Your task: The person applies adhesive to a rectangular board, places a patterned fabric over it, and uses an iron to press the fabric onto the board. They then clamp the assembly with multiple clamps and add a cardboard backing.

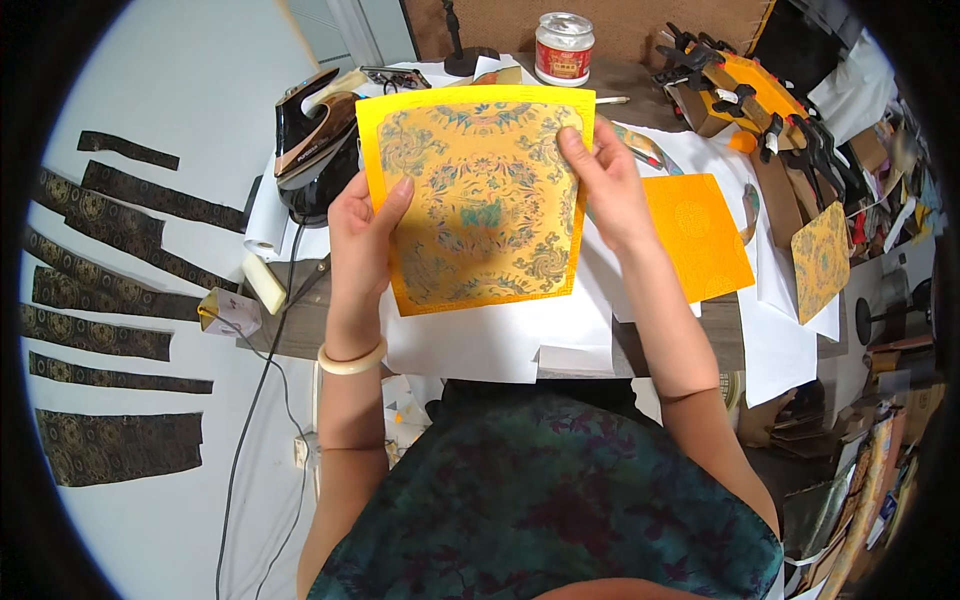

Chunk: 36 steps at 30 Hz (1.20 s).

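Observation:
A square yellow brocade panel [485, 200] with a blue-green floral pattern and a brighter yellow border is held up over the table. My left hand [368, 225] grips its left edge, thumb on the front, fingers behind. On the opposite edge my right hand [610, 190] pinches it near the upper right corner, thumb in front. Both sets of fingers are partly hidden behind the panel. White paper [470, 345] lies beneath it on the table. Just right of my right forearm rests an orange-yellow square piece [700, 235] with a round raised motif.
A black steam iron [318, 150] stands left, its cord [262, 390] hanging down. Behind are a jar [564, 50] with a red label and a black stand [470, 60]. Black clips grip an orange frame [765, 85] at far right. Dark patterned strips [120, 440] hang on the left.

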Tool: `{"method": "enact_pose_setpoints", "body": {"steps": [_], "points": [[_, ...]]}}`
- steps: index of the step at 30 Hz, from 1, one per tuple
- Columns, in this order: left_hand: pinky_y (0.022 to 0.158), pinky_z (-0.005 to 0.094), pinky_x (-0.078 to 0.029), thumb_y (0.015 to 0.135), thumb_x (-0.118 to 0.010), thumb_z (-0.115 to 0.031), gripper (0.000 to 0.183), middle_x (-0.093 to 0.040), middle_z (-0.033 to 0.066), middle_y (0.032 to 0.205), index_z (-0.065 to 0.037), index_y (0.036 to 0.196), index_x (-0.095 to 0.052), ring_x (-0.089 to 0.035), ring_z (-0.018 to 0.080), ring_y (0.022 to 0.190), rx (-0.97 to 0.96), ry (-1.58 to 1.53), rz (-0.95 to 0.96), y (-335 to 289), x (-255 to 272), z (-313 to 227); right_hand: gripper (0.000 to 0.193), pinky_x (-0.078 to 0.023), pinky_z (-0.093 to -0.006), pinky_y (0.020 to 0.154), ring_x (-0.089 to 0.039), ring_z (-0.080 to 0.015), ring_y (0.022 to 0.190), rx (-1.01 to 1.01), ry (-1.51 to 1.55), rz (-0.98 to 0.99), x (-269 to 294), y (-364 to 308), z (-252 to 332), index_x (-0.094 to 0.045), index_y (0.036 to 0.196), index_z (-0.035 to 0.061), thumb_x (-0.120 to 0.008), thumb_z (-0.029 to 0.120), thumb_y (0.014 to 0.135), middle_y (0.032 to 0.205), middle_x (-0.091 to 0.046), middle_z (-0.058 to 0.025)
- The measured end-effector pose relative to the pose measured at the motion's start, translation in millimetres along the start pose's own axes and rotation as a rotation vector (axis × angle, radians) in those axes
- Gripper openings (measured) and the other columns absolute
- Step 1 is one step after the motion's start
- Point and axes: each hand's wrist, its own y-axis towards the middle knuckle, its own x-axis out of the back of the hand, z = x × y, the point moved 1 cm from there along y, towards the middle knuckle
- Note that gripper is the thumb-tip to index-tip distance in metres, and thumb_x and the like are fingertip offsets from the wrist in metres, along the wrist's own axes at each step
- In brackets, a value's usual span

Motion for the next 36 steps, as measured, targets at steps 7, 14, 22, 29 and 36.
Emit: {"method": "enact_pose_setpoints", "body": {"steps": [7,14,22,29,36], "points": [[0.087,0.0272,-0.056,0.106,-0.063,-0.017,0.029,-0.073,0.0099,0.116,0.003,0.126,-0.063,-0.07,0.0126,0.098,-0.052,-0.1,-0.087,-8.2,1.5,30.7,0.026,-0.058,-0.0268,0.079,-0.07,-0.0098,0.09,0.001,0.206,0.056,-12.6,2.7,-6.5,-0.065,0.12,-0.0023,-0.064,0.02,0.105,0.107,-0.075,-0.0075],[0.088,0.0273,-0.055,0.106,-0.062,-0.018,0.029,-0.073,0.0098,0.117,0.003,0.126,-0.063,-0.07,0.0133,0.099,-0.095,-0.095,-0.099,-10.3,-0.3,40.1,0.027,-0.057,-0.0269,0.079,-0.07,-0.0101,0.091,0.016,0.202,0.054,-10.1,3.0,-6.8,-0.066,0.119,-0.0029,-0.065,0.021,0.105,0.107,-0.075,-0.0077],[0.088,0.0273,-0.055,0.106,-0.063,-0.017,0.029,-0.073,0.01,0.117,0.004,0.125,-0.063,-0.07,0.0132,0.099,-0.13,-0.077,-0.129,-11.4,-5.5,36.6,0.029,-0.057,-0.0276,0.08,-0.07,-0.011,0.091,0.039,0.159,0.041,-11.7,5.3,-1.9,-0.065,0.119,-0.0031,-0.066,0.023,0.105,0.106,-0.075,-0.008],[0.086,0.0257,-0.054,0.104,-0.065,-0.012,0.023,-0.074,0.0087,0.112,0.003,0.121,-0.066,-0.069,0.0103,0.094,-0.141,-0.112,-0.166,-12.4,-8.4,34.4,0.03,-0.057,-0.0275,0.081,-0.07,-0.0111,0.091,0.049,0.166,0.041,-14.6,4.0,2.5,-0.065,0.12,-0.0035,-0.066,0.022,0.105,0.107,-0.075,-0.008],[0.088,0.0257,-0.053,0.104,-0.065,-0.012,0.025,-0.074,0.0088,0.114,0.004,0.123,-0.065,-0.068,0.0102,0.097,-0.135,-0.088,-0.178,-14.2,-10.5,32.4,0.029,-0.057,-0.027,0.081,-0.07,-0.0106,0.092,0.042,0.152,0.042,-13.8,3.4,3.1,-0.065,0.121,-0.0032,-0.065,0.021,0.105,0.108,-0.075,-0.0078]]}}
